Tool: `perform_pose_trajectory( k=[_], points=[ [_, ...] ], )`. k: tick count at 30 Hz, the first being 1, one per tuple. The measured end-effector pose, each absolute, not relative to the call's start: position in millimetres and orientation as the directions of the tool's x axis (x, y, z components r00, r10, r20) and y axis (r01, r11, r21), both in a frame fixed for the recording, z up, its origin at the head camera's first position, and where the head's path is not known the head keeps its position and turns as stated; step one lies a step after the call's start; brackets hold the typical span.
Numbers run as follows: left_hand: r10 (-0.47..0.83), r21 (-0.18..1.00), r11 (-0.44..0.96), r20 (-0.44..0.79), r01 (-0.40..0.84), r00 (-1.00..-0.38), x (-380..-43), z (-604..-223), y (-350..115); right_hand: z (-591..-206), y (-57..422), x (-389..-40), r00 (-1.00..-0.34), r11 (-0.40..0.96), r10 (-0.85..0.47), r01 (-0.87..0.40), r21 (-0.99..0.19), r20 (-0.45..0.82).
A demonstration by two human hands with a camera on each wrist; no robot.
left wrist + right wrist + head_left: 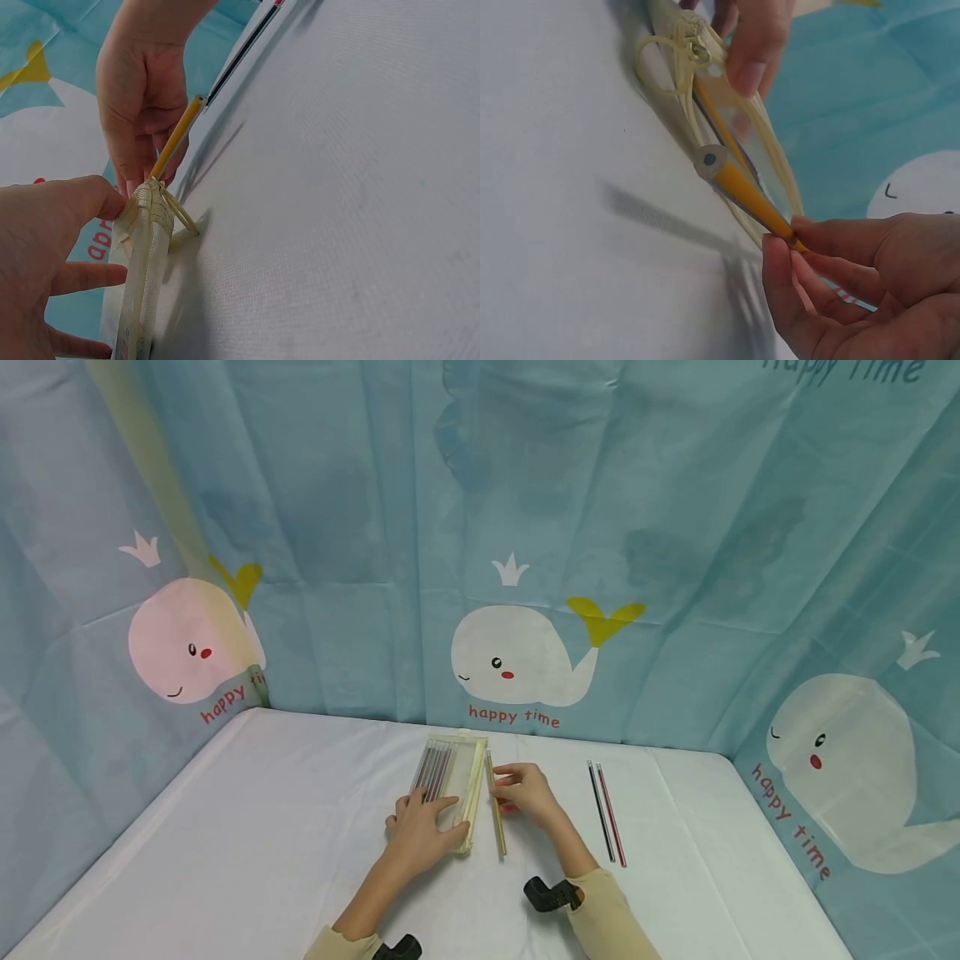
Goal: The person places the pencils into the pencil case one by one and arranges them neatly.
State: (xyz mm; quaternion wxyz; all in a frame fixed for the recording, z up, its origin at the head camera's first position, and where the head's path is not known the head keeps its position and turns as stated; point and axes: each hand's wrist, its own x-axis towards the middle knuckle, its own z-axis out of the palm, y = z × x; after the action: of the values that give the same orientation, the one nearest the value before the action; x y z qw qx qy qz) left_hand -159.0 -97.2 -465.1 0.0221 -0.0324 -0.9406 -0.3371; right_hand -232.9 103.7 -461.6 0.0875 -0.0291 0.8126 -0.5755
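My right hand (pixel 525 792) pinches an unsharpened yellow pencil (pixel 500 835) between thumb and fingertips, beside the right edge of a cream, see-through zip pencil pouch (pixel 467 760). In the right wrist view, the yellow pencil (pixel 746 195) shows its flat end with a dark core, and the pouch's long side gapes behind it. My left hand (pixel 422 835) lies across the pouch with fingers spread, pressing its top, thumb at the right edge. Several pencils (pixel 435 764) lie side by side in the pouch's left part. Their lower ends are hidden by the left hand.
To the right, a dark pencil (pixel 602 810) and a red pencil (pixel 612 814) lie side by side on the white tablecloth (pixel 697 877). A blue curtain (pixel 360 635) printed with whales stands behind and beside the table.
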Motion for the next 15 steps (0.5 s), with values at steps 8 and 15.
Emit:
perform_pose_trajectory(
  k=[8,15],
  points=[
    [0.049,0.633,0.77,0.069,0.081,-0.996,-159.2,-465.9,-97.7,-462.1,93.2,-239.3,-0.979,0.309,-0.166,0.065,-0.949,-0.121],
    [0.044,0.629,0.773,0.08,0.085,-0.996,-158.2,-465.8,-96.8,-462.7,84.6,-241.8,-0.979,0.294,-0.167,0.062,-0.954,-0.115]
  ],
)
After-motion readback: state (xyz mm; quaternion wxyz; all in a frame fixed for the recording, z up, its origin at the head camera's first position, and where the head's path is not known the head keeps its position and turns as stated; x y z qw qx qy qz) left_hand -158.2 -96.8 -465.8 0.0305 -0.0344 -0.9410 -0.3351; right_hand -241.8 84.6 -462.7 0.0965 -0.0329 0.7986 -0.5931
